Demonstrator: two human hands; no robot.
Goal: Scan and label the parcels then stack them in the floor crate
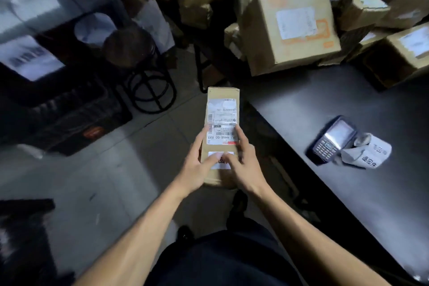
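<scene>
A narrow brown parcel [221, 96] with a white shipping label hangs over the floor, left of the table corner, held between both hands. My left hand [197, 169] grips its left edge and its thumb presses a small white sticker [220, 166] near the parcel's near end. My right hand [246, 165] grips the right edge, with its thumb on the same sticker. A handheld scanner [334, 140] lies on the dark table [325, 104], beside a roll of printed labels [369, 152]. The black floor crate [76, 121] sits at the left with dark parcels in it.
Several brown cardboard boxes [290, 30] are piled at the back of the table and behind it. A round black stool [139, 58] stands on the tiled floor left of the table. More dark packages with white labels lie at the far left.
</scene>
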